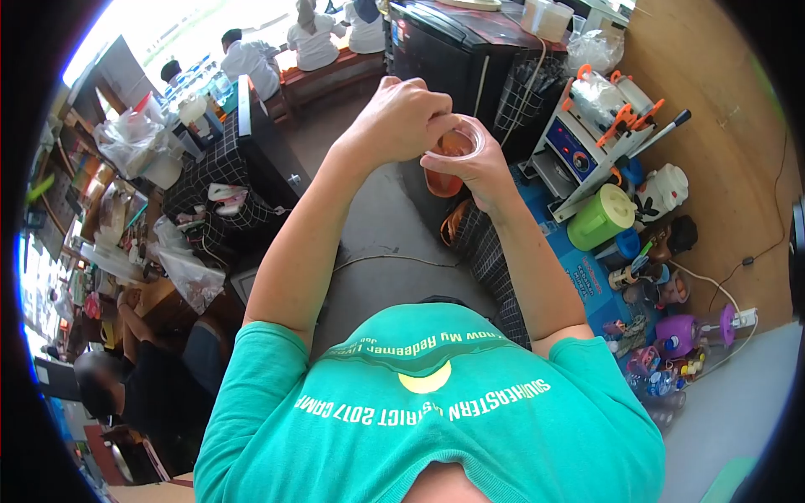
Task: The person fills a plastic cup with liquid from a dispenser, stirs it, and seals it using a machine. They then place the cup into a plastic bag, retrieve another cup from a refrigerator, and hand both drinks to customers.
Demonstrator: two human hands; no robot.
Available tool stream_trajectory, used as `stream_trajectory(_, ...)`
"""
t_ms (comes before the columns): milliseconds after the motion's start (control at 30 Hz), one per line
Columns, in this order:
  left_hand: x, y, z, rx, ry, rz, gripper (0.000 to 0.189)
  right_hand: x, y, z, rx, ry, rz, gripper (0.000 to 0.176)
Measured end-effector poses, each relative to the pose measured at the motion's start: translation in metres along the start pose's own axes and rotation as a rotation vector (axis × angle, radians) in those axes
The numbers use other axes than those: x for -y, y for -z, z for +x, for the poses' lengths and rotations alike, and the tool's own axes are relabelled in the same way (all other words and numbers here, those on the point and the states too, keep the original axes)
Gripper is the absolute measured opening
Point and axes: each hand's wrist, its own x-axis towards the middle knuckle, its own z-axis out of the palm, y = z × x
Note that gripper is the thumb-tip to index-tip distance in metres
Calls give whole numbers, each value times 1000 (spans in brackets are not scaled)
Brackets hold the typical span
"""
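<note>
My right hand point(485, 172) is wrapped around a clear plastic cup point(463, 141) with a reddish-orange inside, held out in front of my chest. Its round rim is tilted toward me. Over the far left side of that rim, my left hand point(398, 121) is closed with its fingers curled in. Whatever those fingers hold, if anything, is hidden from view. The cup's lower part is partly covered by my right thumb and palm.
To the right, a cup sealing machine point(579, 155) stands on a blue counter cover point(579, 272), beside a green lidded jug point(602, 216). A black cabinet point(440, 63) is ahead. A seated person point(155, 386) is at left; others sit on a bench point(335, 67).
</note>
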Motion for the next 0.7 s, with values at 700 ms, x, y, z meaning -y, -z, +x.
stream_trajectory(700,-157,-288,49,319,-290,-244,13,-125,236,-189,-511,-133,-574,93)
